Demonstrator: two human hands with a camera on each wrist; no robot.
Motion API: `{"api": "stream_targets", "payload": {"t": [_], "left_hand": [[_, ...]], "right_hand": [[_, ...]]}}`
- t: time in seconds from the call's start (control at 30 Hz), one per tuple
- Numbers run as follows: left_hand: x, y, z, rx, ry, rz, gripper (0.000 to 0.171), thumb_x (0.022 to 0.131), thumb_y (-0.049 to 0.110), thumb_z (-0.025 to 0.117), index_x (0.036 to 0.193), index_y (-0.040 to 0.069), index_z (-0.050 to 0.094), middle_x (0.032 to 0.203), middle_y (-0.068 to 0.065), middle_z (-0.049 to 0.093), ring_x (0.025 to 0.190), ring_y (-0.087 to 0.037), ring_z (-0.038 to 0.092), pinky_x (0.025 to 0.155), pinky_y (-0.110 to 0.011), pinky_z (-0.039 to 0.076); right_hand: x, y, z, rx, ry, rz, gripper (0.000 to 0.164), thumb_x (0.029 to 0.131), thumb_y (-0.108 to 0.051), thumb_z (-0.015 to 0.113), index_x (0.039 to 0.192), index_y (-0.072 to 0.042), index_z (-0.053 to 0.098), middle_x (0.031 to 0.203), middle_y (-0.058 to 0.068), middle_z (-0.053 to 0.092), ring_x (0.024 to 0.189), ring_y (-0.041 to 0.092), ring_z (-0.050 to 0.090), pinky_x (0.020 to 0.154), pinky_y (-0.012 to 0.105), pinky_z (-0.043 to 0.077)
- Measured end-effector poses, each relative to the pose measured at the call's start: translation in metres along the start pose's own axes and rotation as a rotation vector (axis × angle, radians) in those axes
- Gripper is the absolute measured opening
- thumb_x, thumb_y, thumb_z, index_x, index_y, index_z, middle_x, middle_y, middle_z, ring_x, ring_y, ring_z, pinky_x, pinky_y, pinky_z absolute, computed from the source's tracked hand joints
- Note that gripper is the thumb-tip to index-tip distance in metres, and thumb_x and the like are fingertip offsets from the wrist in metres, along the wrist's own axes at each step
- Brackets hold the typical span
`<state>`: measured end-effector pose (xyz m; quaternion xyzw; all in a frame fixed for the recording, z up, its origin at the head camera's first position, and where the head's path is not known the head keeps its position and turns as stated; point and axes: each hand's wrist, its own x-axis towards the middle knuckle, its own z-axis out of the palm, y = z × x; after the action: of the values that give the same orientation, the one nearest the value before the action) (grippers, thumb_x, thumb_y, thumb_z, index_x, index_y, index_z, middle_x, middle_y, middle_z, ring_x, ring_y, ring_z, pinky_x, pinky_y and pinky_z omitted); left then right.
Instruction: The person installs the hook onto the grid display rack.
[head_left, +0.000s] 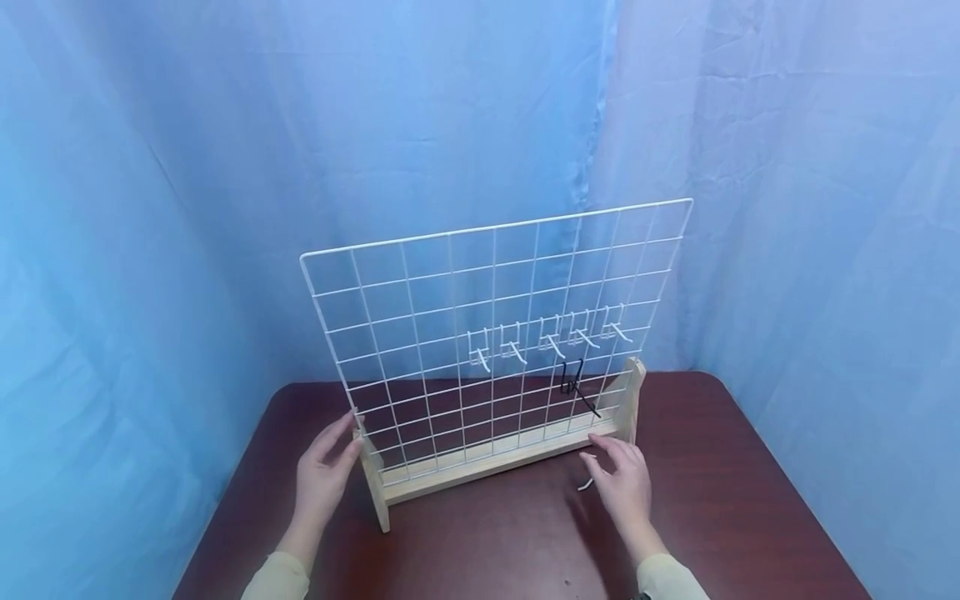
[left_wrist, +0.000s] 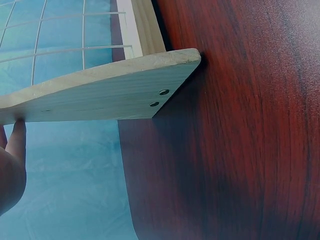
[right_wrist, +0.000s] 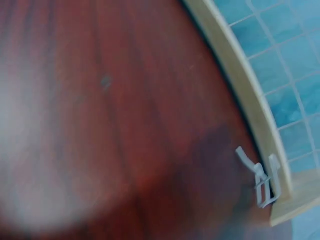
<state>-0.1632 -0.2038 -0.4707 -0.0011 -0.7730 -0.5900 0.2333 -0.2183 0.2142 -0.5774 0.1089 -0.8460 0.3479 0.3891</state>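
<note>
A white wire grid rack (head_left: 472,262) stands upright in a pale wooden base (head_left: 480,477). My left hand (head_left: 321,477) grips the upper part of the rack's left wooden end piece (left_wrist: 115,92), and its thumb meets the outer face in the left wrist view. Several white hooks (head_left: 513,350) hang in a row on the grid, with one black hook (head_left: 576,387) below. My right hand (head_left: 624,479) hovers at the right of the base, thumb and fingers apart. Close by, a loose white hook (right_wrist: 262,182) lies against the base bar; the hand partly covers it in the head view.
The rack stands on a dark red-brown wooden table (head_left: 720,483) with rounded back corners. Blue curtains (head_left: 450,108) surround it at the back and sides. At the right, the other wooden end piece (head_left: 632,396) rises from the base.
</note>
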Motion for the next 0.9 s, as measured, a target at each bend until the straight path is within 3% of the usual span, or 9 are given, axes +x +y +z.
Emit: {"api": "stream_targets", "payload": {"t": [0.17, 0.4, 0.9], "left_hand": [[0.001, 0.0, 0.0, -0.026, 0.001, -0.003, 0.042, 0.088, -0.012, 0.067, 0.129, -0.006, 0.061, 0.123, -0.026, 0.063, 0.107, 0.013, 0.054, 0.086, -0.01, 0.051], [0.001, 0.001, 0.0, -0.021, 0.007, -0.003, 0.042, 0.088, -0.011, 0.067, 0.129, -0.006, 0.061, 0.123, -0.027, 0.063, 0.107, 0.014, 0.054, 0.086, -0.011, 0.051], [0.001, -0.001, 0.0, -0.019, 0.011, 0.007, 0.041, 0.087, -0.011, 0.067, 0.128, -0.007, 0.061, 0.122, -0.027, 0.063, 0.107, 0.012, 0.055, 0.086, -0.012, 0.052]], "right_hand": [[-0.015, 0.01, -0.005, -0.044, -0.101, -0.062, 0.041, 0.065, -0.003, 0.089, 0.104, -0.006, 0.076, 0.095, 0.009, 0.073, 0.089, 0.033, 0.062, 0.083, 0.037, 0.044], [-0.029, 0.024, -0.01, -0.048, -0.167, -0.192, 0.047, 0.062, -0.002, 0.09, 0.106, -0.008, 0.076, 0.099, 0.007, 0.074, 0.09, 0.029, 0.062, 0.083, 0.036, 0.046], [-0.042, 0.037, -0.014, -0.105, -0.301, -0.271, 0.047, 0.063, -0.009, 0.09, 0.108, -0.014, 0.076, 0.103, 0.0, 0.073, 0.094, 0.022, 0.062, 0.081, 0.036, 0.049]]}}
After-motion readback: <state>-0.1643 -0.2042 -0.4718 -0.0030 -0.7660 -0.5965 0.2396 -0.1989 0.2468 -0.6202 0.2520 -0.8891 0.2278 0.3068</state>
